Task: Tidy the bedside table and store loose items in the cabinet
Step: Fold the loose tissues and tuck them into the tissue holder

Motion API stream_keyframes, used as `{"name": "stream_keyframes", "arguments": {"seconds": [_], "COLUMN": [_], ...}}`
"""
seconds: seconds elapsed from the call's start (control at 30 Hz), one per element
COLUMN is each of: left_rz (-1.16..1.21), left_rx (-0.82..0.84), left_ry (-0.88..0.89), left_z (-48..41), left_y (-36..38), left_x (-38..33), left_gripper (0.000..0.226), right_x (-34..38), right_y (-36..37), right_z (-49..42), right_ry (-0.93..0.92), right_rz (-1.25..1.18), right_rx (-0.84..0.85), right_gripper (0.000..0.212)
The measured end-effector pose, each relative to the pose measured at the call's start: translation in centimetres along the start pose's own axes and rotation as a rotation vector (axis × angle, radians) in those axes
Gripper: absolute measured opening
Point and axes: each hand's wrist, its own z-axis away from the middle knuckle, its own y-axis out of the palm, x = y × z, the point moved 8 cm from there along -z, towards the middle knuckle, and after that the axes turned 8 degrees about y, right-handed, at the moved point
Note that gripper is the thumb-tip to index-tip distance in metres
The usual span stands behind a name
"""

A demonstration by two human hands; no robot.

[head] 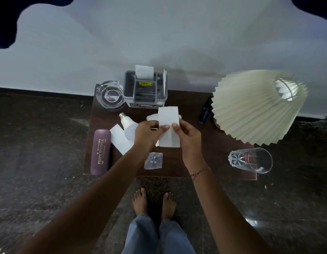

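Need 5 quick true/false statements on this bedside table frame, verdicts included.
1. Both hands hold a white paper. True: left hand and right hand grip the paper.
2. The drinking glass lies on its side. True: glass.
3. The light bulb sits in the lamp. False: the bulb lies on the table.
4. The purple case stands upright. False: the case lies flat.
5. The ashtray is right of the lamp. False: the ashtray is left of the lamp.
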Motion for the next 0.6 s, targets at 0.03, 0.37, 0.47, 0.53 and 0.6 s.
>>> {"name": "stream_keyframes", "arguments": {"seconds": [0.03, 0.37, 0.47, 0.53, 0.6], "left_rz": [-0.027, -0.113, -0.17, -0.174, -0.162], "left_rx": [-0.015, -0.189, -0.238, -0.268, -0.293], "left_ry": [0.031, 0.233, 0.278, 0.292, 0.298], "left_z": [-0.2, -2.7, -4.1, -4.9, -5.5], "left_y": [-0.7, -7.3, -9.0, -9.8, -10.4], "left_x": [-0.5, -4.9, -6.2, -6.8, -7.3], "left_gripper": [0.035, 0.031, 0.024, 0.02, 0.016], "right_x": [0.6, 9.5, 11.4, 12.3, 12.9], "right_y": [0.3, 5.3, 6.6, 7.2, 7.8], "right_z": [-0.2, -1.4, -1.4, -1.5, -1.7], "right_ry": [-0.021, -0.461, -0.54, -0.575, -0.615], "right_rz": [0.041, 0.444, 0.462, 0.468, 0.51], "right_rx": [-0.013, -0.108, -0.115, -0.131, -0.159], "right_gripper": [0.033, 0.022, 0.021, 0.019, 0.018]}}
